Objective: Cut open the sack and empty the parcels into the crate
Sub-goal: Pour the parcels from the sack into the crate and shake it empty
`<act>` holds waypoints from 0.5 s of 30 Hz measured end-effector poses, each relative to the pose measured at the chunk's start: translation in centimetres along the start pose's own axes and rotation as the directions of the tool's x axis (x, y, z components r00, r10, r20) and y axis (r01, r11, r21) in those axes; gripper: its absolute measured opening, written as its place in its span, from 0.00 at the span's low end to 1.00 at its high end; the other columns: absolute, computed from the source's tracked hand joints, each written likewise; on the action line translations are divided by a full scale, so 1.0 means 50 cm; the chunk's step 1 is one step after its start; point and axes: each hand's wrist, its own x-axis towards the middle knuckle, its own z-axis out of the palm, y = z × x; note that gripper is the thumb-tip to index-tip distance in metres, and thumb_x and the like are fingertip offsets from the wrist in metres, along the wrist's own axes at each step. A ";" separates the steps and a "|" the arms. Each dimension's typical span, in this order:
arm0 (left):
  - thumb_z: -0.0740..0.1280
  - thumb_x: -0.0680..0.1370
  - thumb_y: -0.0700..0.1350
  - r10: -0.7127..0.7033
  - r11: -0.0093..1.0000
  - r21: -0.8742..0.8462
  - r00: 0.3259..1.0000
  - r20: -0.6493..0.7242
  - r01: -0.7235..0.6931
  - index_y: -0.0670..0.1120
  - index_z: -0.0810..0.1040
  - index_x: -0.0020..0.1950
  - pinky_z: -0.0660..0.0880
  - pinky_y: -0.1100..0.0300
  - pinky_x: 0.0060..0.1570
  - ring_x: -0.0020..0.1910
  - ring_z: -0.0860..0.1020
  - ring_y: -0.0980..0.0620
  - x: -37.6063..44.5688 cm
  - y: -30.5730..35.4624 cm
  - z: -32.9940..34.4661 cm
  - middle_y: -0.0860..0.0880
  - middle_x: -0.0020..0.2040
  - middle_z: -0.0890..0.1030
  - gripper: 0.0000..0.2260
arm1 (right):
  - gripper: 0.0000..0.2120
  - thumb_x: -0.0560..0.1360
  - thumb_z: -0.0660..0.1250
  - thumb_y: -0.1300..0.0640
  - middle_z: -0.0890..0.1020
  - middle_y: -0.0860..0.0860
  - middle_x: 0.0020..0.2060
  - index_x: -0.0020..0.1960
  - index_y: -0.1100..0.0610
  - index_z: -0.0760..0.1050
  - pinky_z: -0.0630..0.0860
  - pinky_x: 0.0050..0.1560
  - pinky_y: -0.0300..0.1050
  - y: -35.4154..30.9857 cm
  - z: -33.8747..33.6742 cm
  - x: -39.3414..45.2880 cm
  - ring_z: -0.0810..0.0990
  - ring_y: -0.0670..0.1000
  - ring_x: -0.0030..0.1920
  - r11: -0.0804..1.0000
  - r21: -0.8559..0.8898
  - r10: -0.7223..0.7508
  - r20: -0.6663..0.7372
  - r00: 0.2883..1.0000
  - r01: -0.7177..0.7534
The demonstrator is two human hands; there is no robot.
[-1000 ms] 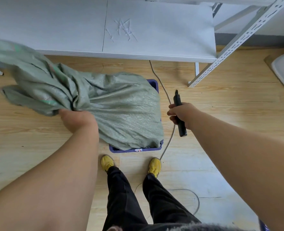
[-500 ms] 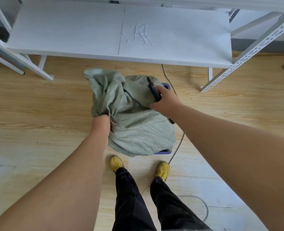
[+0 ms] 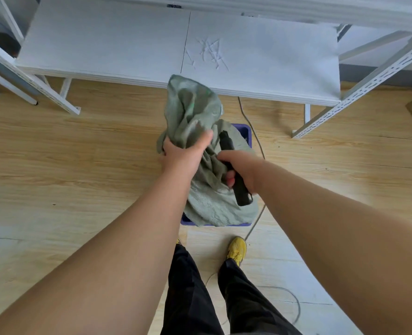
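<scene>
A grey-green woven sack hangs bunched and limp over a blue crate on the floor, hiding nearly all of it. My left hand grips the gathered sack at its middle, with the upper end standing up above my fist. Just right of it, my right hand holds a black cutter, its handle pointing down toward me, and presses against the sack. No parcels show; the crate's inside is covered by the sack.
A low white shelf board runs across the back, with slotted white uprights at the right and left. A grey cable trails past the crate's right side. My legs and a yellow shoe stand just behind the crate.
My left hand has brought the sack from a wide spread at the left into a tight upright bundle over the crate. My right hand with the cutter moved in against the sack.
</scene>
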 end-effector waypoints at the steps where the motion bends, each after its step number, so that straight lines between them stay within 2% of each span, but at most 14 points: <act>1: 0.76 0.62 0.64 -0.017 1.000 -0.011 1.000 0.009 0.017 0.53 0.55 0.77 0.70 0.45 0.64 0.68 0.70 0.43 0.007 0.000 -0.003 0.48 0.73 0.65 0.50 | 0.15 0.76 0.62 0.58 0.66 0.50 0.18 0.32 0.57 0.65 0.63 0.21 0.35 0.008 -0.005 -0.001 0.62 0.46 0.17 0.997 0.070 0.031 0.099 0.995 -0.038; 3: 0.78 0.67 0.50 -0.026 0.999 -0.036 0.999 -0.018 0.026 0.49 0.57 0.76 0.73 0.51 0.61 0.63 0.73 0.44 0.022 -0.010 -0.008 0.47 0.70 0.70 0.44 | 0.14 0.77 0.63 0.59 0.67 0.49 0.21 0.33 0.56 0.66 0.62 0.19 0.34 0.025 -0.018 0.002 0.62 0.45 0.18 0.975 0.208 0.032 0.208 0.978 -0.076; 5: 0.72 0.73 0.40 0.016 1.000 0.018 0.999 -0.046 -0.015 0.50 0.56 0.77 0.74 0.59 0.50 0.56 0.75 0.46 0.027 -0.027 -0.012 0.47 0.68 0.72 0.37 | 0.09 0.76 0.67 0.57 0.69 0.50 0.26 0.40 0.58 0.71 0.65 0.20 0.35 0.035 -0.025 0.001 0.65 0.44 0.19 0.957 0.285 0.008 0.167 0.986 -0.056; 7: 0.67 0.75 0.37 0.087 0.994 0.076 0.992 -0.093 -0.080 0.52 0.55 0.77 0.70 0.65 0.35 0.48 0.73 0.49 0.026 -0.039 -0.015 0.47 0.66 0.73 0.35 | 0.08 0.74 0.72 0.56 0.72 0.50 0.28 0.50 0.59 0.78 0.69 0.23 0.39 0.041 -0.029 0.005 0.68 0.45 0.22 0.961 0.272 -0.026 -0.062 0.998 0.042; 9: 0.65 0.76 0.36 0.118 0.988 0.117 0.985 -0.129 -0.103 0.52 0.59 0.76 0.65 0.66 0.29 0.46 0.72 0.51 0.024 -0.040 -0.016 0.48 0.63 0.75 0.31 | 0.11 0.74 0.72 0.56 0.74 0.51 0.28 0.55 0.57 0.79 0.72 0.29 0.41 0.042 -0.039 0.011 0.71 0.47 0.25 0.975 0.182 -0.072 -0.291 0.954 0.129; 11: 0.65 0.76 0.37 0.157 0.965 0.225 0.983 -0.099 -0.132 0.50 0.66 0.72 0.69 0.64 0.34 0.45 0.73 0.50 0.025 -0.036 -0.019 0.48 0.60 0.77 0.25 | 0.12 0.74 0.72 0.53 0.75 0.52 0.28 0.54 0.58 0.77 0.73 0.32 0.43 0.041 -0.045 0.008 0.72 0.49 0.27 0.988 0.111 -0.066 -0.330 0.942 0.108; 13: 0.66 0.75 0.40 0.173 0.901 0.393 0.983 0.061 -0.183 0.47 0.73 0.66 0.72 0.58 0.42 0.47 0.75 0.48 0.026 -0.031 -0.021 0.46 0.57 0.78 0.19 | 0.14 0.74 0.72 0.49 0.75 0.53 0.29 0.51 0.58 0.75 0.74 0.33 0.43 0.037 -0.042 -0.002 0.73 0.50 0.27 0.990 0.137 0.018 -0.263 0.965 0.019; 15: 0.67 0.74 0.43 0.081 0.834 0.516 0.967 0.240 -0.198 0.46 0.78 0.60 0.74 0.56 0.48 0.49 0.78 0.45 0.027 -0.030 -0.022 0.45 0.54 0.80 0.15 | 0.18 0.74 0.70 0.43 0.75 0.54 0.31 0.52 0.58 0.75 0.75 0.32 0.43 0.031 -0.034 -0.012 0.73 0.50 0.28 0.980 0.191 0.091 -0.191 0.977 -0.054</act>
